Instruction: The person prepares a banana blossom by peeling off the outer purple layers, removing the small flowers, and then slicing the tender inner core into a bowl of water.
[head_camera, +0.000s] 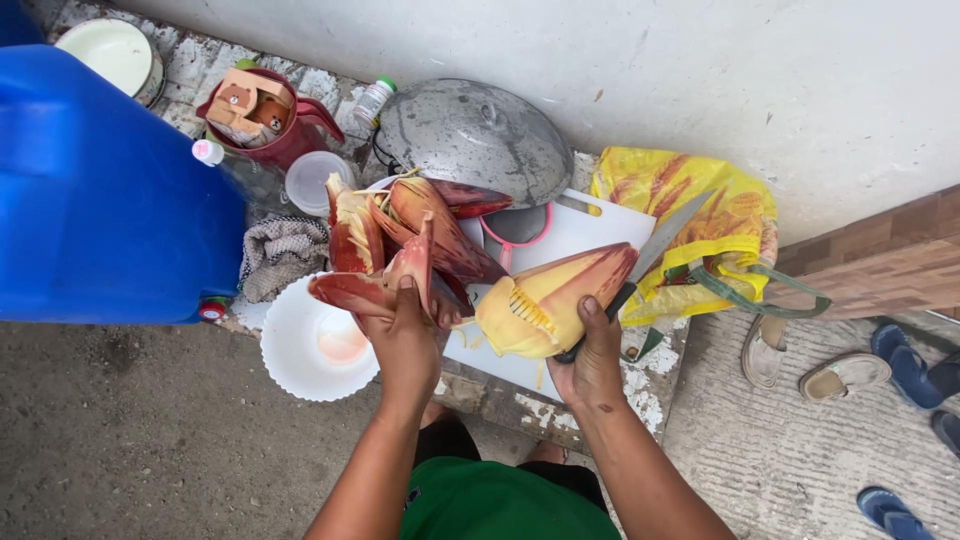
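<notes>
Head view showed the right hand closed on both a knife and the banana blossom, held over the white cutting board. Left hand, left of the board, gripped a peeled red bract. That blade (angled beside the blossom) could slip toward the fingers on the slick skin. Its handle was hidden in the palm.

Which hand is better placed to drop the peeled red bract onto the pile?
Left, probably. The left hand already grips the loose red banana-blossom bract beside the pile of peeled bracts; the right hand is occupied with the yellowish blossom core and long-bladed knife.
</notes>
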